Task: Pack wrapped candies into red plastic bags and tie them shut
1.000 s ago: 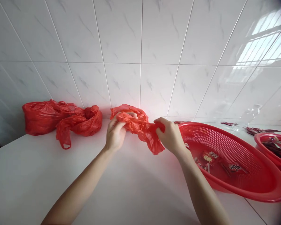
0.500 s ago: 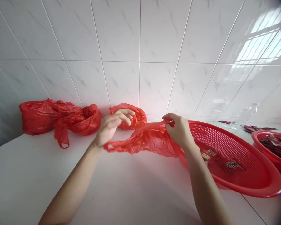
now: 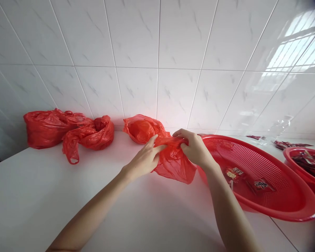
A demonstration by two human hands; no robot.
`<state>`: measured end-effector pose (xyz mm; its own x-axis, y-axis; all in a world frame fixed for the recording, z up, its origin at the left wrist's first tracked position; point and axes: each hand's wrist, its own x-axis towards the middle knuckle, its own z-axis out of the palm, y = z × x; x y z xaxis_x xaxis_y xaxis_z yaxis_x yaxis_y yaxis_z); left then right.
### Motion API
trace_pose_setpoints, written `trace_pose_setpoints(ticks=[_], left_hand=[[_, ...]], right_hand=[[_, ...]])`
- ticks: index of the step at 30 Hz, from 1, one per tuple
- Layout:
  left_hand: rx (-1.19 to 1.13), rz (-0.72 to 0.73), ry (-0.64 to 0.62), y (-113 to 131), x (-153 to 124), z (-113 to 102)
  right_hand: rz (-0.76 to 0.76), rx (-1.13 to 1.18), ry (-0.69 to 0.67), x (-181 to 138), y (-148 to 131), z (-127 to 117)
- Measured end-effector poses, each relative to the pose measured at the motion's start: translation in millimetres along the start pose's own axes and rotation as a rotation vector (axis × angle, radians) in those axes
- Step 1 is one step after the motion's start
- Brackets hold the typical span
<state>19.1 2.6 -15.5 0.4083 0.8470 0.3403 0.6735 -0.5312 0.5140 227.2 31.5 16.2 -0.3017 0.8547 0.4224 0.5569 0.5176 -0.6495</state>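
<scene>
Centre of frame: the red plastic bag [image 3: 173, 161], stretched wide between the hands half a second ago, is now bunched up, with the left hand [image 3: 144, 160] moved in beside the right hand [image 3: 195, 148], so the work reads as gathering the bag. Both hands pinch its top edge, arms reaching up-frame over the white bench [image 3: 42, 196], bag hanging just left of the red basket [image 3: 278, 206]; more red bags [image 3: 68, 131] lie far left by the wall
</scene>
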Motion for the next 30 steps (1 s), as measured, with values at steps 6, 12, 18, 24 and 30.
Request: trace_pose_setpoints(ticks=[6,12,18,24,30], left_hand=[[-0.066,0.005,0.132,-8.3,7.3,9.6],[-0.136,-0.026,0.202,-15.1,10.1,16.5],[0.076,-0.111,0.202,-16.7,5.9,7.4],[0.229,-0.163,0.076,-10.5,0.2,6.1],[0.1,-0.213,0.033,-15.2,-2.8,11.6]], right_hand=[[-0.014,0.213,-0.111,0.4,-0.1,1.7],[-0.088,0.369,-0.195,1.2,-1.0,-0.8],[-0.098,0.117,-0.08,3.5,5.1,-4.7],[-0.036,-0.524,-0.051,4.0,6.5,6.2],[-0.217,-0.388,-0.141,-8.2,-19.0,9.9]])
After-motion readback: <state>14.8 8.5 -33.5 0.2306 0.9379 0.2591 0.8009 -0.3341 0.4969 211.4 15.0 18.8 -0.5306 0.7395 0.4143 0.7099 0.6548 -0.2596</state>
